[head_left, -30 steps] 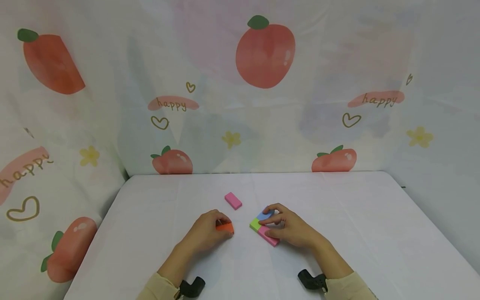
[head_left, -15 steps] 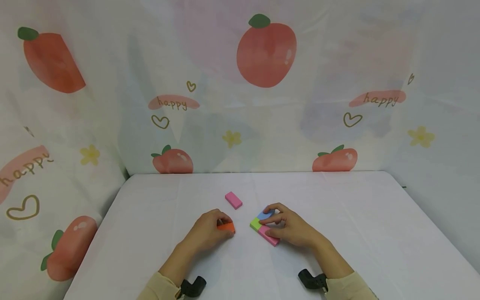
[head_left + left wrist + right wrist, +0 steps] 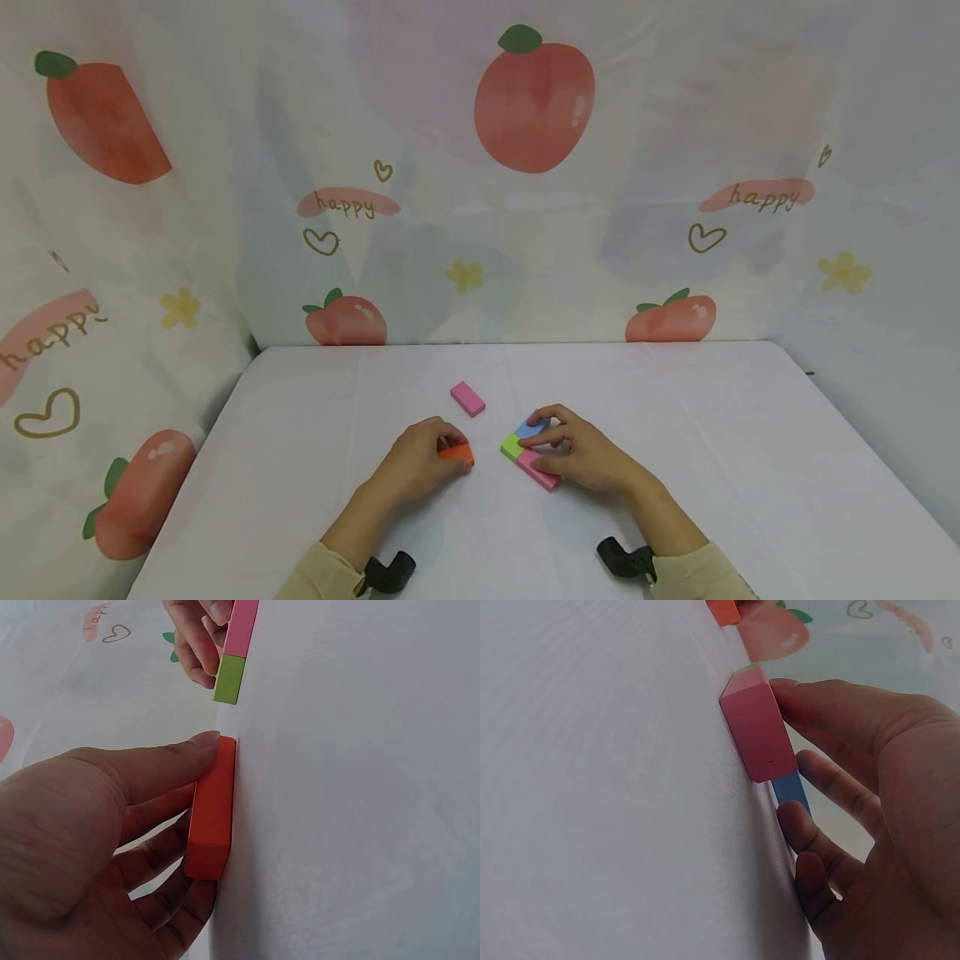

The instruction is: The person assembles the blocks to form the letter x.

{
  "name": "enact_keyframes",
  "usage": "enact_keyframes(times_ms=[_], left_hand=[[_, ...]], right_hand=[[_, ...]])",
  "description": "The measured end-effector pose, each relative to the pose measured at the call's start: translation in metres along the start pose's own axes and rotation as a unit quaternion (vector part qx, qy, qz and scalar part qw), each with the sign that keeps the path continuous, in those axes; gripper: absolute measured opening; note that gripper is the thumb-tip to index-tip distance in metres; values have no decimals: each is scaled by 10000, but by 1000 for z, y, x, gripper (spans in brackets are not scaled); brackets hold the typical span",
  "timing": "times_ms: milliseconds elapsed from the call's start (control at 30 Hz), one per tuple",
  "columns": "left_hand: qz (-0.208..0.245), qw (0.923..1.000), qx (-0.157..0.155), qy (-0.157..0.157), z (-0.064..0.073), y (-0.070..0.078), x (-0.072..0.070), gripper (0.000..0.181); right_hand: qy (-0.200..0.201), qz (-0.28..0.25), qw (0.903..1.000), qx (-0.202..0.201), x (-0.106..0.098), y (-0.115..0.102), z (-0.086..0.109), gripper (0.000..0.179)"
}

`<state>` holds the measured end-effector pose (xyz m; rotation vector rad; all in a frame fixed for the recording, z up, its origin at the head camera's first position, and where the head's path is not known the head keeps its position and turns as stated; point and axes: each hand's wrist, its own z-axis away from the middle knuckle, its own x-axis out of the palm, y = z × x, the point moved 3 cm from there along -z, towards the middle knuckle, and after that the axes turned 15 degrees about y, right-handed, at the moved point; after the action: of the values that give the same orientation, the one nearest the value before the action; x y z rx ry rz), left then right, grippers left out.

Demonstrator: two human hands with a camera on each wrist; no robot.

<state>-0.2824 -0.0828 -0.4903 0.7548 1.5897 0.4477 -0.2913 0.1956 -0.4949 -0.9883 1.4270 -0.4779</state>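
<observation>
My left hand grips an orange rectangular block, its thumb along one side and the fingers behind it. To the right, a blue block, a green block and a pink block lie joined in an L, with the green one at the corner. My right hand rests over this L with lightly bent fingers. In the right wrist view, the thumb touches the pink block's upper side and other fingertips lie at the blue one. A short gap separates the orange block from the green corner.
Farther back on the white-covered table lies a loose pink block. A fruit-printed curtain stands behind and at the left. Black wrist cameras are strapped to both wrists, close above the tabletop.
My left hand has slid slightly to the right with the orange block, narrowing the gap to the L. The right hand and its blocks stay put.
</observation>
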Motion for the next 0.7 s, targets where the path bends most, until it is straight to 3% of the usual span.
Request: enact_keyframes(times_ms=[200,700], left_hand=[[11,10000,26,48,0,2,1,26],[16,9996,-270,106,0,7,5,23]], right_hand=[[6,-2,10000,-30,0,1,0,27],[36,62,10000,-41,0,0,-1,27]])
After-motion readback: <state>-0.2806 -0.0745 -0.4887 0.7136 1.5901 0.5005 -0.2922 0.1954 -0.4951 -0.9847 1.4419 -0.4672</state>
